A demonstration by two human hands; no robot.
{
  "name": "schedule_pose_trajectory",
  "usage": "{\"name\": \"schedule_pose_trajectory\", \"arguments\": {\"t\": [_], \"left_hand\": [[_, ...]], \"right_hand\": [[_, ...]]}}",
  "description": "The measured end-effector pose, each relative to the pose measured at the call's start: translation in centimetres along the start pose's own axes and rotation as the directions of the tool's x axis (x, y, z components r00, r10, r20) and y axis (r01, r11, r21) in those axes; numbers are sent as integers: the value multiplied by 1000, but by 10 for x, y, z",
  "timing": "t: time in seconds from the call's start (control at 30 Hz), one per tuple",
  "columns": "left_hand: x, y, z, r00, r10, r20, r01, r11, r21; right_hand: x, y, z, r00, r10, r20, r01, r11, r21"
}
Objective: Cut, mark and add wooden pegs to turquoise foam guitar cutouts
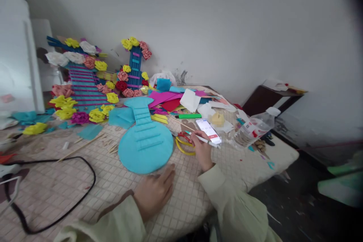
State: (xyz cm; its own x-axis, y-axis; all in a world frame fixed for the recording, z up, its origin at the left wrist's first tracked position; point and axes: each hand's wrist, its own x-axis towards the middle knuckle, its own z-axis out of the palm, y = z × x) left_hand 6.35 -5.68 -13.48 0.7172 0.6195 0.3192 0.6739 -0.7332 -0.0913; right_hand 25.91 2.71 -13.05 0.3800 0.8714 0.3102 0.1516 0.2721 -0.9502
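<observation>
My left hand (154,193) rests on the table with its fingers stretched out, just below the rounded end of a turquoise paper-covered guitar shape (127,147). Raised strips cross the neck and body of that shape. My right hand (202,153) is closed around a slim white pen (212,144) with a teal end pointing left. Partly under that hand lie scissors with yellow and red handles (181,149). A phone (206,128) with a lit screen lies just beyond the pen. My fingertips hide the middle of the pen.
Two flower-trimmed paper guitars (83,87) lean at the back left. Coloured paper sheets (159,98) and a green marker (189,116) lie behind the phone. A clear plastic bottle (252,130) is at the right. A black cable (92,174) loops at the left.
</observation>
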Motion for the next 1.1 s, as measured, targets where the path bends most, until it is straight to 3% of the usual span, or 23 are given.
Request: {"name": "schedule_pose_trajectory", "arguments": {"t": [0.13,0.37,0.5,0.63,0.83,1.0,1.1], "left_hand": [[-5,2,-3,999,27,-21,-29,996,-85],[-39,7,-12,990,-94,-102,91,995,-31],[-61,-2,-29,977,-124,-175,130,991,26],[-77,-17,-35,966,-71,-250,82,996,34],[-98,-28,-25,945,-157,-286,152,988,-39],[-104,-32,-10,903,-329,-276,241,920,-309],[-105,-32,-4,887,-358,-291,236,895,-379]], "right_hand": [[-11,-5,-3,1000,-16,25,16,1000,-20],[-46,-12,-15,994,31,105,-25,998,-61],[-71,-15,-25,988,65,141,-49,993,-112],[-94,-18,-28,978,57,200,-24,986,-164],[-111,-18,-17,955,69,287,12,963,-270],[-111,-21,4,906,-122,404,244,933,-264],[-114,-23,16,881,-139,452,286,918,-275]]}}
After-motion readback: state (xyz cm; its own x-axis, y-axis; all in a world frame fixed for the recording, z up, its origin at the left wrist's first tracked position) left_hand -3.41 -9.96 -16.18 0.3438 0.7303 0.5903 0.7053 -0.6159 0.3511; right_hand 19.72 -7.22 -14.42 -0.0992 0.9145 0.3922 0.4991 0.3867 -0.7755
